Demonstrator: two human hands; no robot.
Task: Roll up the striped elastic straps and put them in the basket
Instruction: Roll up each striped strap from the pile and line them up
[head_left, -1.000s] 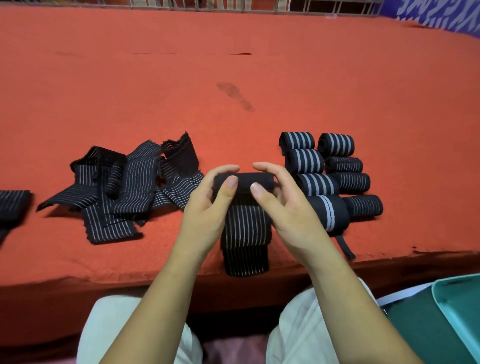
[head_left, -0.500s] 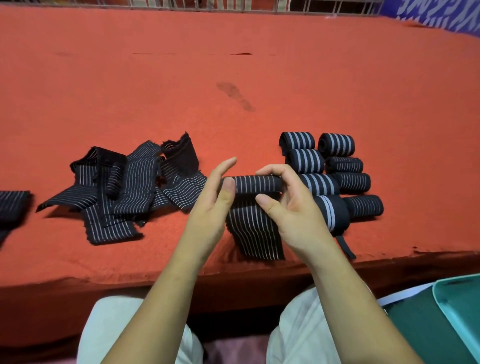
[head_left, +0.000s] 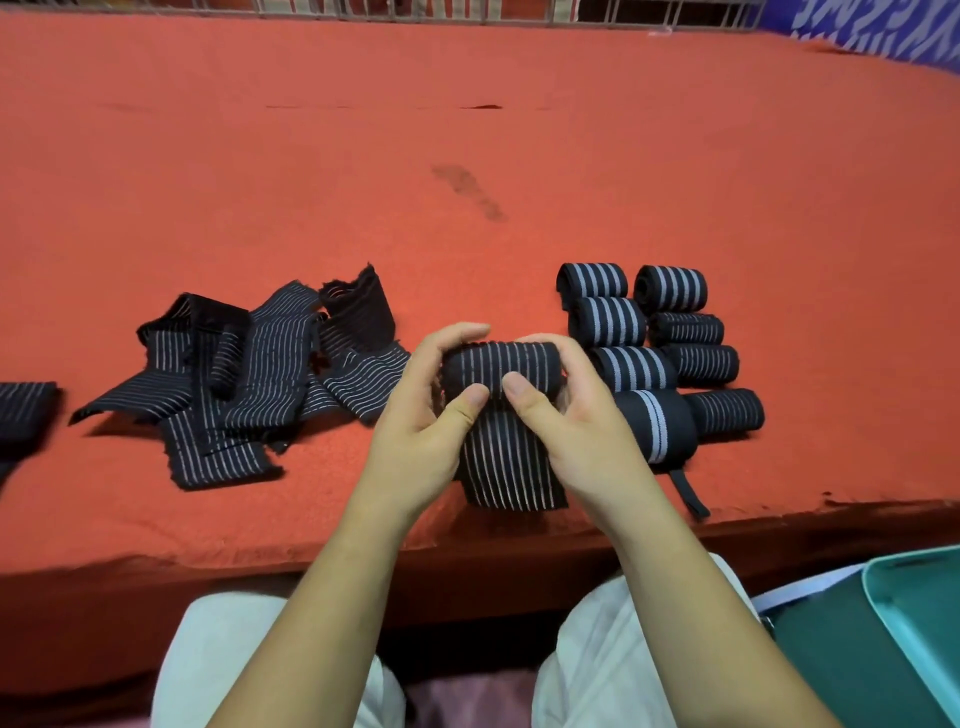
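Note:
Both hands hold one black strap with thin white stripes (head_left: 501, 366), partly rolled, near the front edge of the orange table (head_left: 467, 156). My left hand (head_left: 423, 421) grips the roll's left end, my right hand (head_left: 576, 421) its right end, thumbs pressed on the front. The unrolled tail hangs down toward the table edge. A heap of loose striped straps (head_left: 249, 374) lies to the left. Several finished rolls (head_left: 654, 343) sit in two rows to the right. A teal basket rim (head_left: 914, 613) shows at the bottom right.
Another dark strap (head_left: 23, 410) pokes in at the far left edge. A thin black strip (head_left: 688, 491) trails from the nearest big roll toward the table edge. My white-trousered knees sit below the table. A railing runs along the far side.
The roll has grown thicker as my fingers turned it. The free tail is shorter and hangs straight again after swinging right half a second ago.

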